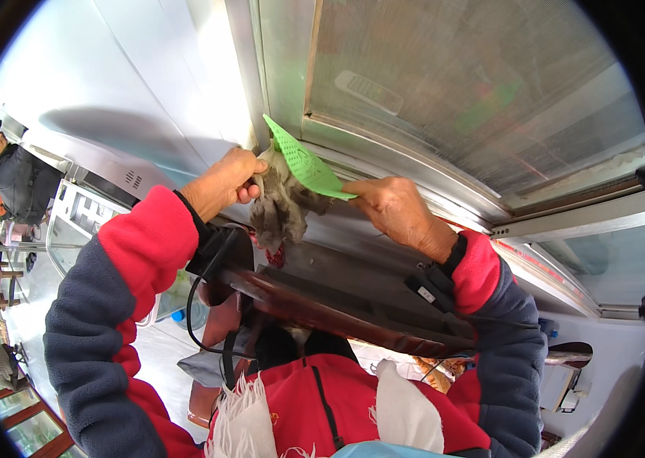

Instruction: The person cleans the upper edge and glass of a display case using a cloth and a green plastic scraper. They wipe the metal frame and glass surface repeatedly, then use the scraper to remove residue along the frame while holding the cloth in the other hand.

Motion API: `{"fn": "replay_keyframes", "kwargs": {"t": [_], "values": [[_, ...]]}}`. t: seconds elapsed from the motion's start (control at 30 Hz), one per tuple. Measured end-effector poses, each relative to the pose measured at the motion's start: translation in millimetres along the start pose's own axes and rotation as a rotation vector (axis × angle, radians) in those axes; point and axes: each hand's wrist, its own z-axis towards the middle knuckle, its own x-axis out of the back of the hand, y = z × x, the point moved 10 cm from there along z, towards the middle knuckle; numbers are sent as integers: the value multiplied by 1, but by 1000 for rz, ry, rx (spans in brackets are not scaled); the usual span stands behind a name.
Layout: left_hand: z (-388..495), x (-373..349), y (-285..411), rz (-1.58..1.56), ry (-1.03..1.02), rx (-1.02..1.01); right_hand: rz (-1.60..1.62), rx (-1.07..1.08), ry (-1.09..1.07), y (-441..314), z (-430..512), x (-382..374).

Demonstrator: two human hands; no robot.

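Observation:
My left hand [229,182] pinches the upper edge of a crumpled, grey-stained cloth [279,206] between thumb and fingers. The rest of the cloth hangs down in folds. With its fingertips, my right hand [394,209] grips one end of a bright green perforated plastic sheet [305,161], which looks like the head of a fly swatter. The sheet slants up to the left and partly covers the cloth. Both hands are in front of a window frame [368,157], above a dark wooden surface [345,269].
A sliding window with a mesh screen [442,86] rises ahead. White panelling [145,68] stands at the left. A curved reddish wooden edge [322,306] lies close before my body. A black cable [192,320] hangs from my left wrist device. A person [22,177] is farther left.

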Motion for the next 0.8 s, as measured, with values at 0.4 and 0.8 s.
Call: {"fn": "replay_keyframes", "kwargs": {"t": [0.4,0.8], "values": [[-14,15,8,-17,-9,-51,108,-91,-198,5,0,-19],[-58,11,2,224,-202,-152,477,-260,-309,-20,-58,19]]}}
